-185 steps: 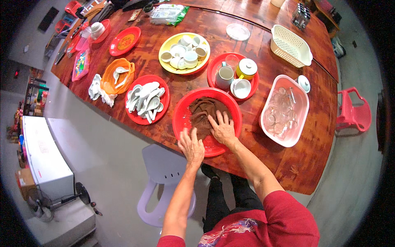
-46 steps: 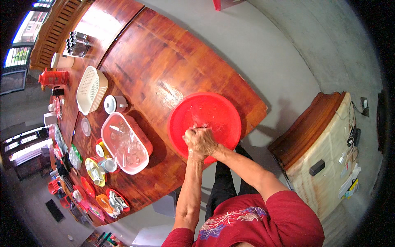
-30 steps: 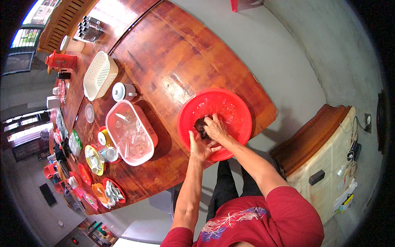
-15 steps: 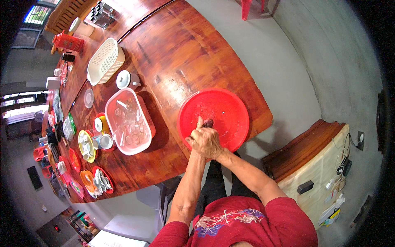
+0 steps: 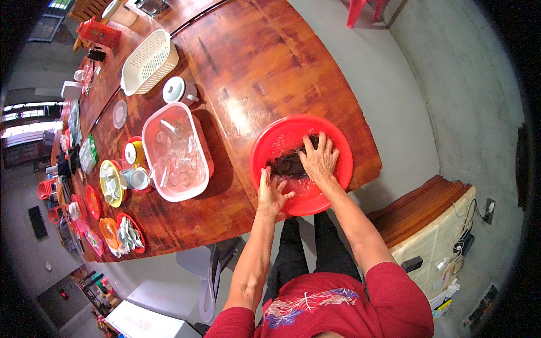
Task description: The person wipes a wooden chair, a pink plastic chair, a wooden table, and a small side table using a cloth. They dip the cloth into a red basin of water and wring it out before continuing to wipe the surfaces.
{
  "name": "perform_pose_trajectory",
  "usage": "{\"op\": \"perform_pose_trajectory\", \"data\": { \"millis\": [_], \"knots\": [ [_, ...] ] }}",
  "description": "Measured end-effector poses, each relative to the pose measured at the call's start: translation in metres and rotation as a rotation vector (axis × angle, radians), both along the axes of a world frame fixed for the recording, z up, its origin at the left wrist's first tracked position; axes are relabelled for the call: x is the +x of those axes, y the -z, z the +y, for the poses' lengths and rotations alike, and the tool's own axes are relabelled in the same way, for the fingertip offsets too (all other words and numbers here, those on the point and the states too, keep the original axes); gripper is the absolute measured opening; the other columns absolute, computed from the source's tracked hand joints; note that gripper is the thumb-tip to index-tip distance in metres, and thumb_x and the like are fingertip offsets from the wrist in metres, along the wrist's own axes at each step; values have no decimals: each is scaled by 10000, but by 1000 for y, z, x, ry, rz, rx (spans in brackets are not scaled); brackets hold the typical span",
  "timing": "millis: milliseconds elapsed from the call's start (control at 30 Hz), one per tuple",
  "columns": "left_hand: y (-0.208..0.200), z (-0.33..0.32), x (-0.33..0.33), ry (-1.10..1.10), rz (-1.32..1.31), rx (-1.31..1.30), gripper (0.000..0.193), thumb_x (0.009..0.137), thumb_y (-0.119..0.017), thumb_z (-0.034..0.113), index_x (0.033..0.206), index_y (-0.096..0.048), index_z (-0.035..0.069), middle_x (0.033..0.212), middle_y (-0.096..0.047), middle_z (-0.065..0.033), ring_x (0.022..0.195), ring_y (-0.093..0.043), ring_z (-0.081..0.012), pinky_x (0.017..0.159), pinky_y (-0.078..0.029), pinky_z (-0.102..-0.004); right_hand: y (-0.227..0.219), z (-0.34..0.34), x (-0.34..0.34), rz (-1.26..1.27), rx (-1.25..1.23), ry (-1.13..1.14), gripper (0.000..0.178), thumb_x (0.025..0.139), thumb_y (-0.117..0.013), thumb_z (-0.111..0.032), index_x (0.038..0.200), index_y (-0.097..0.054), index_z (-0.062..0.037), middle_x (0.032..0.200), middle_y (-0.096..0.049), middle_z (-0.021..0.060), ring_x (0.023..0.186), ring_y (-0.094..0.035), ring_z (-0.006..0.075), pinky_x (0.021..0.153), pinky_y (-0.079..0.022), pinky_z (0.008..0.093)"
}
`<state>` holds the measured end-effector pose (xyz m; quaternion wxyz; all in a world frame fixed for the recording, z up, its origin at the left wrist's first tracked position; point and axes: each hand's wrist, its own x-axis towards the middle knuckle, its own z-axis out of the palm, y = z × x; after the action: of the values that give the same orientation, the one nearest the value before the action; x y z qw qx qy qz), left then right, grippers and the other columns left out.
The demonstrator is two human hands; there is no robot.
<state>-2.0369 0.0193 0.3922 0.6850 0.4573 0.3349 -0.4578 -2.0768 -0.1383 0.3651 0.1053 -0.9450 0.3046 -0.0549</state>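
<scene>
A round red basin (image 5: 260, 138) stands near the table's front right edge. Inside it lies a crumpled dark cloth (image 5: 288, 166), spread across the middle, with shiny wet-looking patches around it. My right hand (image 5: 320, 160) lies on the cloth's right part, fingers stretched and apart. At the basin's left side is my left hand (image 5: 273, 192), its fingers spread beside the cloth's left end; fingertips are at or very near the cloth. Neither hand is wrapped round anything.
Left of the basin is a pink tub (image 5: 189, 194) of clear glasses. Around it are a lidded white mug (image 5: 174, 90), a cream basket (image 5: 135, 81), a yellow plate of cups (image 5: 115, 197) and a red tray of spoons (image 5: 138, 239). A grey chair (image 5: 205, 270) stands below the table.
My hands have come apart from a clasp round the dark cloth. The cloth now lies spread in the basin. The view has shifted slightly.
</scene>
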Motion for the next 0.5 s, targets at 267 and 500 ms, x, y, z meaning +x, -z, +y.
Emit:
{"op": "perform_pose_trajectory", "data": {
  "millis": [267,500],
  "knots": [
    [31,-1,2,-51,39,-235,626,841,-460,660,1301,-420,237,1208,-517,-82,1067,-516,-345,863,-418,-602,-20,61,-10,-405,803,-121,205,731,-674,-126,889,-558,-67,868,-497,167,842,-508,350,737,-428,443],
    [5,-28,4,-43,159,-488,372,910,-488,514,1041,-565,175,899,-606,-34,673,-573,-172,453,-474,-299,-113,91,-37,-477,551,-334,230,736,-708,-264,782,-541,-111,781,-494,72,749,-528,258,670,-396,388]
  ]
}}
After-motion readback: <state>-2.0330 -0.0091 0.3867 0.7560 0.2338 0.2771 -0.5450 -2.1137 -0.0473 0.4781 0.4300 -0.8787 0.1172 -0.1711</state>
